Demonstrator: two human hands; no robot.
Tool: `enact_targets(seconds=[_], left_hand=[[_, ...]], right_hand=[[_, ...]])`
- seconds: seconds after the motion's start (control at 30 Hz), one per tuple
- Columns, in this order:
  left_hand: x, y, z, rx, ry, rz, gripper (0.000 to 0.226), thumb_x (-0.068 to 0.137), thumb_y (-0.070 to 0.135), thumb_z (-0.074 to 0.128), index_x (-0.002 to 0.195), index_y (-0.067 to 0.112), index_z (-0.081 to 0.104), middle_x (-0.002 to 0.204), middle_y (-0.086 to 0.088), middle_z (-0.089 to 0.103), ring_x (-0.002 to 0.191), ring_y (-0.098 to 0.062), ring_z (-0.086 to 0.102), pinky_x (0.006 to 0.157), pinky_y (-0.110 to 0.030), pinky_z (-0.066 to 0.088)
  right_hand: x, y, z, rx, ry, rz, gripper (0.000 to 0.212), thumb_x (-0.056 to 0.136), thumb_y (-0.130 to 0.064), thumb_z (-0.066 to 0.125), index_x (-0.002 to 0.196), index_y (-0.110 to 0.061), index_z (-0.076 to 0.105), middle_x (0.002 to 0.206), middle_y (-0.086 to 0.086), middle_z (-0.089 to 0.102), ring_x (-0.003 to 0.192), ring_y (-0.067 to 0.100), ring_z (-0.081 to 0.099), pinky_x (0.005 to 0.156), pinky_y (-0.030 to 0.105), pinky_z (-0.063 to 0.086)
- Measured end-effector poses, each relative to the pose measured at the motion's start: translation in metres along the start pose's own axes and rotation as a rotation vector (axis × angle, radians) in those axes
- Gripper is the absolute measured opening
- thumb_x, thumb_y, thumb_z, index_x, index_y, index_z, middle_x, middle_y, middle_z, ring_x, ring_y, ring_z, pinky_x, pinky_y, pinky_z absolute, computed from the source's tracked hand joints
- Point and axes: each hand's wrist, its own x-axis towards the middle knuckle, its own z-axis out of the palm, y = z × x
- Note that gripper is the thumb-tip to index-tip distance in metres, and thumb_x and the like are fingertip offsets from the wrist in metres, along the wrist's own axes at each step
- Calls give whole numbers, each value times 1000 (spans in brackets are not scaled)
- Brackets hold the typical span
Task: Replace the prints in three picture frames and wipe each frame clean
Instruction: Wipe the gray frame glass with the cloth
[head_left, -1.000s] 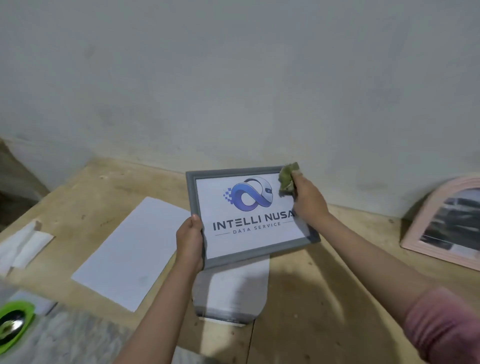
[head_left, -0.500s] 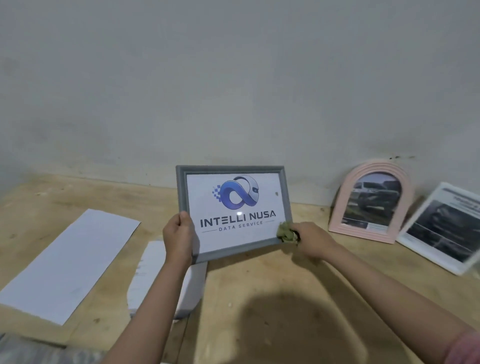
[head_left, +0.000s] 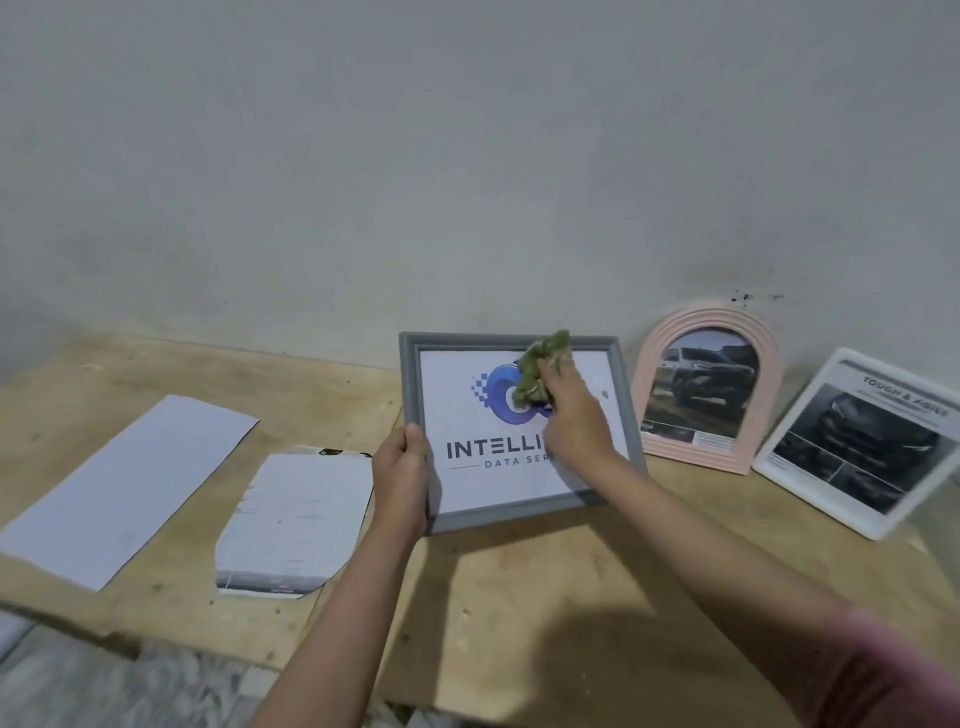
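Note:
A grey picture frame (head_left: 519, 512) with a white print bearing a blue logo is held tilted above the wooden table (head_left: 545, 597). My left hand (head_left: 402, 475) grips its left edge. My right hand (head_left: 574, 415) holds a crumpled green cloth (head_left: 537, 371) and presses it on the glass over the logo near the top. A pink arched frame (head_left: 769, 405) with a car picture leans on the wall to the right. Beside it leans a white frame (head_left: 893, 519) with a dark car print.
Two loose sheets lie on the table at the left: a long white sheet (head_left: 124, 488) and a cut print (head_left: 296, 519), face down, with an arched end. The grey wall (head_left: 467, 156) rises right behind the table. The table's front edge runs along the bottom left.
My right hand with the cloth moved from the frame's lower right corner up to the logo near the top. The camera view shifted to the right.

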Motion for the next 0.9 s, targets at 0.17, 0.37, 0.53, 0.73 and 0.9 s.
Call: enact_targets(seconds=[0.17,0.37,0.53,0.73,0.9], left_hand=[[5,-2,-6,1,52,-56,22,99,24,43,81,12,48,83,-4,41,77,-17,34,64,-29,28],[10,3,-10,-32,3,-127,26,98,32,44,83,13,52,85,-6,51,80,-18,46,72,-34,38],[5,10,2,-54,-80,-126,33,99,30,42,70,15,48,85,-11,59,80,-21,54,78,-37,46],[4,9,-2,-294,-161,-240,35,102,27,31,96,11,62,89,-8,70,77,-20,68,72,-30,56],[7,6,-18,-334,-64,-305,32,99,21,35,83,15,62,76,-11,63,65,-26,58,52,-29,50]], right_hand=[[-64,-7,8,-3,-307,-388,61,77,3,42,135,-16,51,150,8,35,138,24,35,110,37,35],[-33,-19,-33,270,-35,-359,36,81,-9,52,115,-7,65,104,6,68,93,18,61,83,24,46],[10,-53,-17,92,60,-311,53,85,1,42,138,-4,44,149,18,34,138,32,30,115,39,24],[-6,-81,16,-159,-128,-591,67,81,2,47,141,-27,39,157,-6,19,145,15,12,114,46,-1],[-25,-77,23,-142,-330,-647,55,87,0,47,135,-26,49,152,-10,31,142,17,23,113,51,2]])
